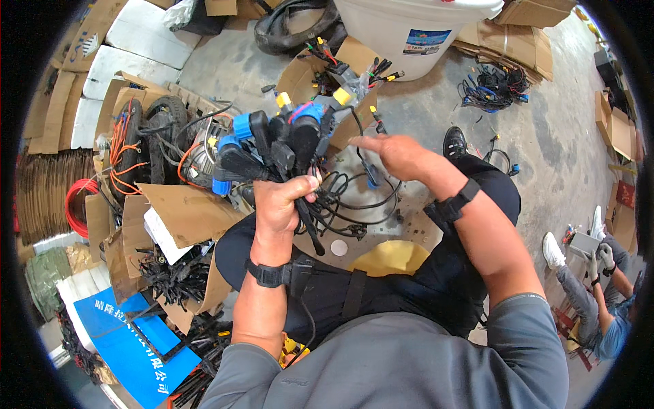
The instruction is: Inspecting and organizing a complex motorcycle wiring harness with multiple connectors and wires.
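Left hand (pixel 279 202) tight around black cable bundle (pixel 305 144)

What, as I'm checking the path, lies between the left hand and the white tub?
In the head view: the held connector bundle, then an open cardboard box holding cables.

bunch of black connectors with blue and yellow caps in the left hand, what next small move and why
Perhaps gather the loose, looped black cables with the right hand: they spread untidily beside the left hand, which holds the bunch of black connectors with blue and yellow caps, while nothing visible is held in the right hand.
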Demonstrator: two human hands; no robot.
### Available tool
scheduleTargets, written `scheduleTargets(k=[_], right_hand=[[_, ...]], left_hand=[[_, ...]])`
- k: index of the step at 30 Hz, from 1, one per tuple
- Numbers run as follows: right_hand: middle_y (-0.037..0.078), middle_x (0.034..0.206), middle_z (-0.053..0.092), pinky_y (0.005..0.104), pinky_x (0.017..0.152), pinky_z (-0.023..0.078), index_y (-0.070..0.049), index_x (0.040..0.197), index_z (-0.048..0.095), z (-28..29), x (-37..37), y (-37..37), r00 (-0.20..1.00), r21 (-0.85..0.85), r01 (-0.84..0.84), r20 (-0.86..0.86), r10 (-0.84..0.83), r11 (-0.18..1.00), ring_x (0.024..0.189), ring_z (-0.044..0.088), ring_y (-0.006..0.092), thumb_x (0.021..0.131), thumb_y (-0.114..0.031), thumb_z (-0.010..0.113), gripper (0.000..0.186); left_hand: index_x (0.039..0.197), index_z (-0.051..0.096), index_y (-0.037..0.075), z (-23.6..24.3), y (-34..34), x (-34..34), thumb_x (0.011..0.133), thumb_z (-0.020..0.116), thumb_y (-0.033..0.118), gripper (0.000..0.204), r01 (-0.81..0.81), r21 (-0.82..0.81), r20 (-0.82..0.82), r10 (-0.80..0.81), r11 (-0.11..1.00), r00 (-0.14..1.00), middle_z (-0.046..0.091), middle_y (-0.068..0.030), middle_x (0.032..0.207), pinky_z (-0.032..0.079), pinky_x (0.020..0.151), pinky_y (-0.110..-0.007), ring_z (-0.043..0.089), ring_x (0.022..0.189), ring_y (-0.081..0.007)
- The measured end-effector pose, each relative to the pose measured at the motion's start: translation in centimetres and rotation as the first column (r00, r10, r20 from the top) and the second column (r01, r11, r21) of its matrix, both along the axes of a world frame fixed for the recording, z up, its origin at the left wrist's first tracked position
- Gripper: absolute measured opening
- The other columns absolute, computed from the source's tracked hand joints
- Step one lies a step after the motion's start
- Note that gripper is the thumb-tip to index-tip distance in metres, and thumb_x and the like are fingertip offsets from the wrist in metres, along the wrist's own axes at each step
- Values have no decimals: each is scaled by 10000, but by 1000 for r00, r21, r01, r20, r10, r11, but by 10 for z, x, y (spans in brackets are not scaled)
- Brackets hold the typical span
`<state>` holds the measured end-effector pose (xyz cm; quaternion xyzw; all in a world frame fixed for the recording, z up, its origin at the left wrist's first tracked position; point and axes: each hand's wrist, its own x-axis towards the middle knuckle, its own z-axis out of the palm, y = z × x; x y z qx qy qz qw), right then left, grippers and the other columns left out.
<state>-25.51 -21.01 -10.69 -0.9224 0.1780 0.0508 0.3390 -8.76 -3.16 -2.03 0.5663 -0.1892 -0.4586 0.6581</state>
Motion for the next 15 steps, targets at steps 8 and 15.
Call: scheduleTargets(k=[8, 15], right_hand=[[158, 849, 664, 455, 711, 515, -97, 1020, 593, -7, 24, 4, 970, -203, -97, -240, 46, 974, 845, 648, 368, 776, -108, 615, 246], [180, 833, 655, 459, 697, 499, -69, 985, 592, 23, -3, -21, 992, -36, 90, 89, -86, 995, 800, 621, 401, 787, -138, 628, 212]], left_hand=[[908, 638, -60, 7, 8, 1, 660, 680, -58, 252, 36, 18, 27, -36, 999, 999, 641, -94, 785, 465, 514, -248, 571, 573, -142], [824, 679, -107, -13, 2, 16, 731, 657, -27, 124, -296, 191, 66, 288, 936, 955, 687, -150, 798, 480, 570, -276, 594, 572, -158]])
